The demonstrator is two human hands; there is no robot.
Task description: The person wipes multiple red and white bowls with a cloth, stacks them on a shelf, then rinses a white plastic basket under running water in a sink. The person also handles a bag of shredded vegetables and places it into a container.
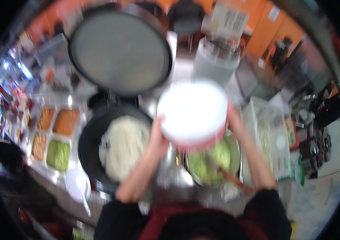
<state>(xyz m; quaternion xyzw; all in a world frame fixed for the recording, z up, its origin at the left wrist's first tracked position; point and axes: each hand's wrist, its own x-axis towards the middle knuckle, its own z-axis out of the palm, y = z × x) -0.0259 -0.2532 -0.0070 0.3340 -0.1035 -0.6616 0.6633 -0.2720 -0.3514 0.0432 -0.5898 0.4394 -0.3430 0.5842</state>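
Both hands hold a round bowl or tub (193,112), bright white on top with a red side, in front of me. My left hand (158,135) grips its left side and my right hand (233,118) its right side; motion blurs the fingers. Left of my left hand, a large black cooker (89,150) with its lid (122,52) raised holds white rice (125,147). Below the bowl, partly hidden by it, is a round metal pan with shredded green vegetable (200,168); a wooden-handled utensil (233,178) rests in it.
Metal food pans (66,121) stand at the left, near a white bowl with a spoon (77,186). A tall translucent container (216,60) is behind the bowl, a white plastic crate (267,135) at the right. People (186,15) are at the back, another person (5,150) at the left.
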